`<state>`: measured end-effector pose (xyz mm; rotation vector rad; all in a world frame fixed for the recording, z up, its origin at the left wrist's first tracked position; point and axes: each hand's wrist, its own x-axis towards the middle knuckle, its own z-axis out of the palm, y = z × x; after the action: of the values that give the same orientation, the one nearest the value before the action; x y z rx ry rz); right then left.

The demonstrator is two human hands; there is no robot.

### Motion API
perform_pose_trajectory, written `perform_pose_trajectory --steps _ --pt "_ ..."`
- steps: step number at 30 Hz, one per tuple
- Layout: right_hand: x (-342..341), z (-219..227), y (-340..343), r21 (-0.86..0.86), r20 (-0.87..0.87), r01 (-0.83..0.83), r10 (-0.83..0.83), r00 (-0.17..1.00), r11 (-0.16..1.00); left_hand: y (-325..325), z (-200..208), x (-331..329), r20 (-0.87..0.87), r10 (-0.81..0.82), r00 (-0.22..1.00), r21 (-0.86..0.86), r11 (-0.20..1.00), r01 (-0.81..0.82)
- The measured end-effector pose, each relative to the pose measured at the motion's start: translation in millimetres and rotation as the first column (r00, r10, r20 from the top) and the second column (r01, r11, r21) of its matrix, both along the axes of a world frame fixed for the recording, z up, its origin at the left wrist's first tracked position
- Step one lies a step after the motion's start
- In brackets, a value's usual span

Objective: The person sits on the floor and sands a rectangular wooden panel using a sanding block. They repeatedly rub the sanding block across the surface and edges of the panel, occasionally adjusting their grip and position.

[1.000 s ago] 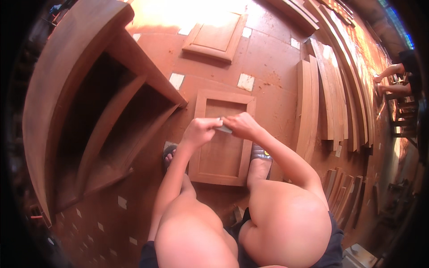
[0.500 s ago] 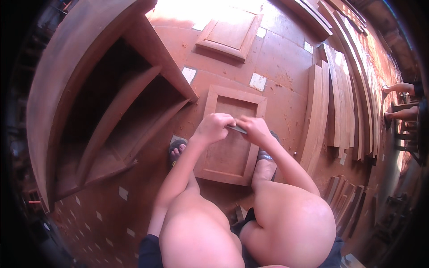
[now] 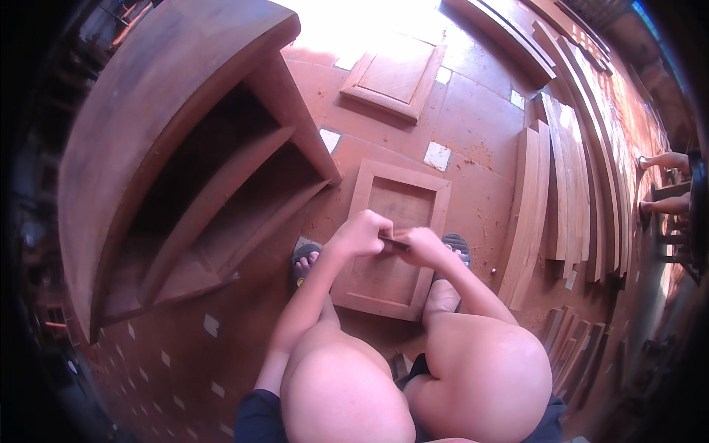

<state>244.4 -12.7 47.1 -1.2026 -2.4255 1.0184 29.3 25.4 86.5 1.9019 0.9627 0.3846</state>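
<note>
Thin dark strip (image 3: 396, 244), that's what it's all about here, caught between two bare hands out in front of the knees! Through the head view, the left hand (image 3: 363, 235) is curled tight, pinching one end; the right hand (image 3: 423, 247) is closed in just beside it, fingers folded over the other end. What the strip is made of, I can't tell from here. Right below sits a framed wooden panel (image 3: 377, 279), flat on the reddish floor (image 3: 473, 207), between two sandaled feet, the left foot (image 3: 306, 260) and the right foot (image 3: 443, 297). Whether the strip touches that panel, I can't say. Farther off, a second framed panel (image 3: 394, 72) lies in brighter light. Over on the left looms a big wooden cabinet (image 3: 173, 96), its dark openings facing us. On the right, long boards (image 3: 526, 214) lie side by side, shorter pieces (image 3: 572, 351) nearer, and another person's legs (image 3: 667, 161) show at the edge!
</note>
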Motion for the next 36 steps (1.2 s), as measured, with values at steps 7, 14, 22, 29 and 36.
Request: perform_pose_trajectory --steps 7,14,22,29,36 --pt "8.8 -18.6 39.1 0.497 0.149 0.156 -0.261 0.954 0.854 4.1 -20.3 32.5 -0.015 0.244 0.97 0.387 0.896 -0.219" --pt "1.2 -15.2 -18.7 0.07 0.164 0.055 -0.066 0.984 0.996 -5.5 29.4 15.6 -0.23 -0.1 0.968 0.117 0.985 0.129" --pt "5.5 11.3 7.4 -0.183 0.032 0.129 -0.125 0.992 0.975 4.0 23.1 14.5 0.118 0.109 0.987 -0.124 0.988 -0.095" --pt "15.7 2.0 70.5 0.365 0.229 0.08 -0.172 0.958 0.928 18.2 -11.9 18.7 0.09 0.179 0.98 0.415 0.887 -0.201" --pt "2.0 -8.4 9.6 0.365 0.32 0.012 -0.138 0.937 0.931 -2.4 -10.1 5.0 -0.02 -0.013 1.0 0.227 0.974 0.017"
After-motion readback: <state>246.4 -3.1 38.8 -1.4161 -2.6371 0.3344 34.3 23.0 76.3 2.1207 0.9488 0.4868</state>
